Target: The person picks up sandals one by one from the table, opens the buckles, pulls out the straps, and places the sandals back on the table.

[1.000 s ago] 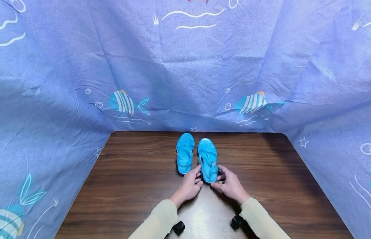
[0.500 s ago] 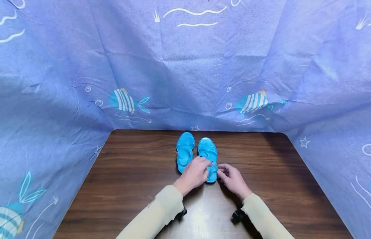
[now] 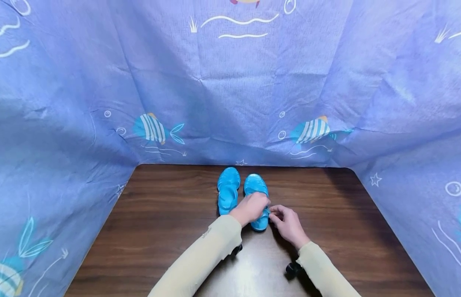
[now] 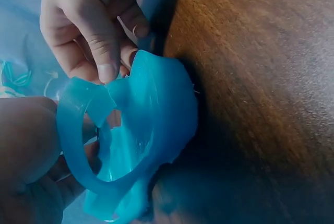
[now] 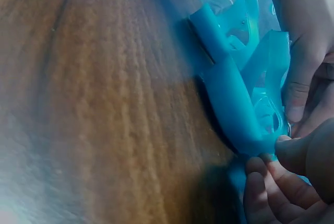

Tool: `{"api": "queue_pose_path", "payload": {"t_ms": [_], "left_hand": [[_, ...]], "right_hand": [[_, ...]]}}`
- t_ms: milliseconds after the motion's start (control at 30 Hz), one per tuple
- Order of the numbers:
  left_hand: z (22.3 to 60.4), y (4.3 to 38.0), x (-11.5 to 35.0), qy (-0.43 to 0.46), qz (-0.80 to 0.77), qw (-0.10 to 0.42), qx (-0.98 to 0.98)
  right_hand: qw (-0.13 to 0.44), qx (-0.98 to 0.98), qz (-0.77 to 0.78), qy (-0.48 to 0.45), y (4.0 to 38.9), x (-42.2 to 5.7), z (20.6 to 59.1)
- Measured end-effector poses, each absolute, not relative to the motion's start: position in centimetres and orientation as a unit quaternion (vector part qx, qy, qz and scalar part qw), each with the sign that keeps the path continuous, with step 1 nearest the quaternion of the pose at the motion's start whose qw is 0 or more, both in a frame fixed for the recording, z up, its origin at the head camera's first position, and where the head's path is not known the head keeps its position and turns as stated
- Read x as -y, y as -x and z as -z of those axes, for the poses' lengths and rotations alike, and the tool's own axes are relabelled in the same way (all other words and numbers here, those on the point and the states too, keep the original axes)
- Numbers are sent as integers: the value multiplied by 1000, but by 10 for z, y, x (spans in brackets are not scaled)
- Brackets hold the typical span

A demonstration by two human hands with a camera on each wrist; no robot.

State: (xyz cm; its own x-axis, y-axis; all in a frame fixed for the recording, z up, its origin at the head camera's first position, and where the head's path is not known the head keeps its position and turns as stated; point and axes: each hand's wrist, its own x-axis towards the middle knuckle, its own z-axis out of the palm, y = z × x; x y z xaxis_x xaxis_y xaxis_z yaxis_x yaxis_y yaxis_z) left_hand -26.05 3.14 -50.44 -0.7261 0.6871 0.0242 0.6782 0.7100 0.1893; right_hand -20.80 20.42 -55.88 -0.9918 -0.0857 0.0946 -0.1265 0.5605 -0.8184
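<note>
Two blue jelly sandals lie side by side, toes away from me. My left hand [image 3: 252, 205] reaches across the right sandal [image 3: 260, 225], its fingers bent at the buckle side and hiding the sandal's middle. In the right wrist view, the left thumb [image 5: 295, 106] is right at the small buckle [image 5: 289, 128]. At the sandal's right side, my right hand [image 3: 287, 225] pinches the strap's lower end between thumb and fingers. The heel strap [image 4: 73, 135] arches up in the left wrist view. My left forearm passes close by the heel of the left sandal [image 3: 229, 185].
The sandals stand near the far edge of a brown wooden table [image 3: 171, 206]. A blue fish-patterned cloth [image 3: 237, 90] hangs behind and at both sides. Dark wrist cameras [image 3: 291, 269] sit under the sleeves.
My left hand has moved from the sandal's left side over its top to the buckle side. My right hand has shifted from the heel slightly up to the strap. Both sandals stay in place.
</note>
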Motion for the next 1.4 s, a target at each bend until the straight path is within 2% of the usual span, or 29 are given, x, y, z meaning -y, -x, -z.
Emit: {"api": "queue_pose_path", "payload": {"t_ms": [167, 467, 700, 1400], "left_hand": [[507, 259, -32, -374, -114, 45, -919], [506, 260, -33, -369, -127, 64, -919], [504, 269, -24, -380, -129, 34, -915], [502, 265, -26, -371, -165, 64, -912]], "right_hand": [[25, 893, -446, -62, 206, -207, 562], [79, 888, -451, -49, 207, -204, 560], [70, 895, -438, -52, 211, -199, 554], [46, 885, -463, -25, 207, -195, 550]]}}
